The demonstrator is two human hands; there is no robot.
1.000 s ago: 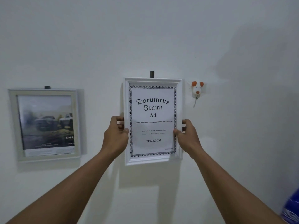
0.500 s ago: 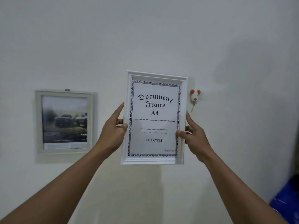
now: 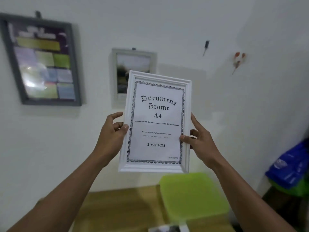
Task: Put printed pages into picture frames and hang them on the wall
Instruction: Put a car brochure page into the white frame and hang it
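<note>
The left hand (image 3: 111,136) has its fingers (image 3: 124,127) clamped on the left edge of the white frame (image 3: 156,123), thumb on the front, the rest curled behind. The right hand (image 3: 200,141) grips the right edge likewise, thumb on the moulding. The frame is held upright, slightly tilted, in the air, off the wall (image 3: 217,106), with its "Document Frame A4" sheet facing the camera. Behind its top left corner hangs a pale frame (image 3: 133,54); a grey frame (image 3: 41,59) hangs farther left. Bare wall lies to the right, below a dark hook (image 3: 206,45) and a small orange-eared hook (image 3: 239,60). Below are a wooden table (image 3: 117,206) and a green lid (image 3: 192,195).
</note>
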